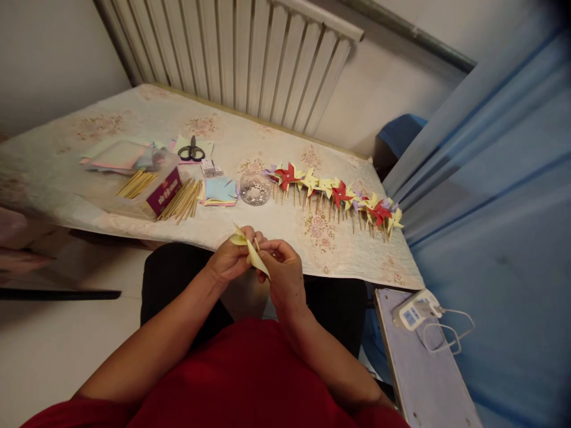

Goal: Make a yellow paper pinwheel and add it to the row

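My left hand (232,258) and my right hand (281,273) meet just in front of the table edge, both pinched on a pale yellow piece of paper (250,249) folded into points. The paper sticks up between my fingertips. On the table beyond lies a row of finished paper pinwheels (336,196) in red, yellow and purple on wooden sticks. A stack of coloured paper squares (218,191) and loose wooden sticks (182,201) lie to the left of it.
A clear round container (255,189) stands mid-table, scissors (191,153) and more paper sheets (116,156) lie further back left, beside a purple box (164,190). A radiator (250,59) stands behind the table (66,166). A white power strip (417,309) rests on a board at right.
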Demonstrator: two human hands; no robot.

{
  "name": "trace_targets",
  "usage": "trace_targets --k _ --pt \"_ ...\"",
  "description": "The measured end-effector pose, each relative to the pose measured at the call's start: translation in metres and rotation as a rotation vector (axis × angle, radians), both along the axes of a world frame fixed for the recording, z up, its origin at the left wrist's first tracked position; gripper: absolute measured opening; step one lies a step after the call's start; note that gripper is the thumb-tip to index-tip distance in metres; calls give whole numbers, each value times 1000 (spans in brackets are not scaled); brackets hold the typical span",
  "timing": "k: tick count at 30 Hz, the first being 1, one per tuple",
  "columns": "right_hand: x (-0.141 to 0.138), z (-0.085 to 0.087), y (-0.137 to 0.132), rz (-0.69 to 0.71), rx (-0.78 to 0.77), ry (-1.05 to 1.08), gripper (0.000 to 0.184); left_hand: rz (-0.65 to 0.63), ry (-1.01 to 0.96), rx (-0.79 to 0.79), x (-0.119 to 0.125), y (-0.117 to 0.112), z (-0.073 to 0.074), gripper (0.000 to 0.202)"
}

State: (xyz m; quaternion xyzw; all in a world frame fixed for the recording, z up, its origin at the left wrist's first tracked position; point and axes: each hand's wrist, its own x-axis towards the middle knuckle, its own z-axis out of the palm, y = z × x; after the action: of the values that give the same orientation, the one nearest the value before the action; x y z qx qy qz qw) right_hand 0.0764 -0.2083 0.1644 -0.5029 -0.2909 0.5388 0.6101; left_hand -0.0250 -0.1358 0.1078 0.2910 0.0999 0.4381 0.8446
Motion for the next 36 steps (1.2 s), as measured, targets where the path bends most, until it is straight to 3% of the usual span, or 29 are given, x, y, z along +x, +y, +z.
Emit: trace_targets --k 25,36 --pt "0 -5 1 5 -12 -15 15 2 11 -23 -1 0 -2 37" --pt "0 -6 1 10 -13 -24 16 5 19 -5 0 -2 5 43"
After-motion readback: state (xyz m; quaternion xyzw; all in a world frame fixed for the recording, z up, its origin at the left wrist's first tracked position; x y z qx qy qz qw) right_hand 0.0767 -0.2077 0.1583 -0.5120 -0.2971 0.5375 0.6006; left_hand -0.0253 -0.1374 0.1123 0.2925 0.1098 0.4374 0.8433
